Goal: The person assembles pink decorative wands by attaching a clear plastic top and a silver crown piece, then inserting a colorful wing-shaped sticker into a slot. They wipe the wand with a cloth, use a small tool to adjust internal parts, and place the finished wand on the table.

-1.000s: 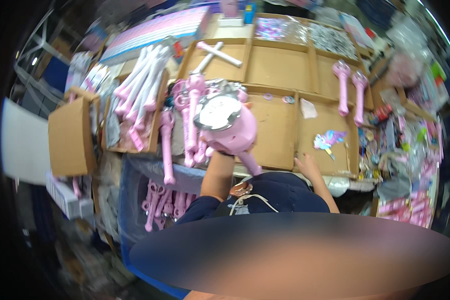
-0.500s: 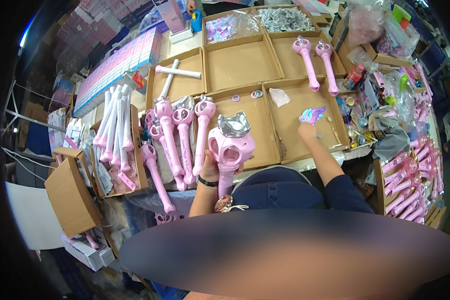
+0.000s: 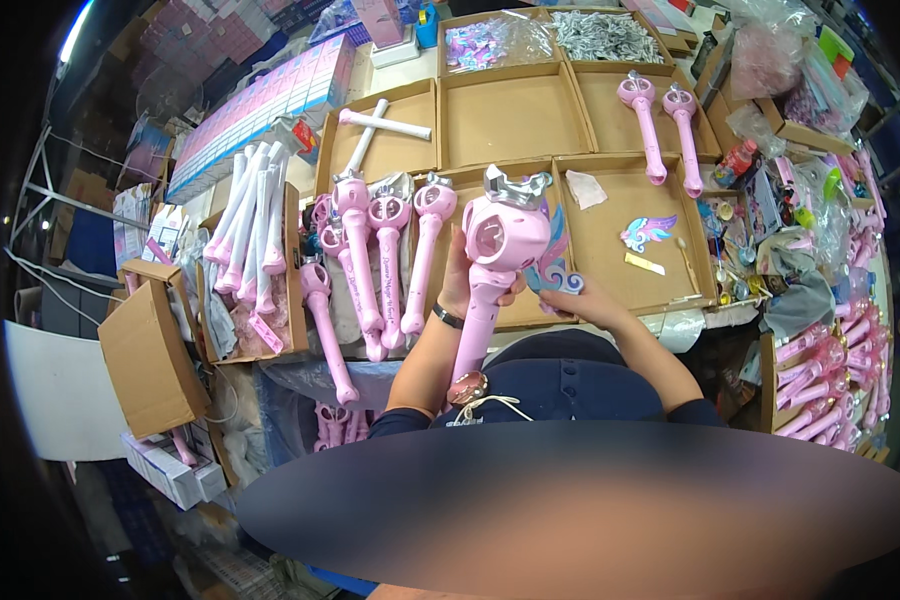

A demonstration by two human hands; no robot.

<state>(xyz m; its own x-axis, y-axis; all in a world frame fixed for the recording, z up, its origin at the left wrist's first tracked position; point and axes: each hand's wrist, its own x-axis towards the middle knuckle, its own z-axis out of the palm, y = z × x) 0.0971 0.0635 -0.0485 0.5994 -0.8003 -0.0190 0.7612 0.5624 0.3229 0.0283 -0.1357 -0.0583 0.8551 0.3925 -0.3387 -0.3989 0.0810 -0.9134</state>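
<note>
A pink toy wand (image 3: 492,285) with a round, windowed head and a silver crown stands tilted in front of my chest. My left hand (image 3: 456,285) is closed around it just below the head. Between the fingers of my right hand (image 3: 582,301) is a blue and pink wing-shaped piece (image 3: 558,277), held against or close beside the right side of the wand's head; whether they touch I cannot tell. Another wing-shaped piece (image 3: 649,231) lies in the cardboard tray (image 3: 610,290) on the right, with a pale yellow strip (image 3: 644,264) below it.
Several pink wands (image 3: 388,240) lie at the left, by a box of white-wrapped wands (image 3: 253,220). Two more wands (image 3: 652,130) rest in a far tray. Silver parts (image 3: 610,38) fill another tray. Many wands (image 3: 830,375) sit in a box at the right.
My right hand has come from the right tray to the wand's head, bringing a wing-shaped piece. The wand has turned and moved slightly right in my left hand. The view has shifted.
</note>
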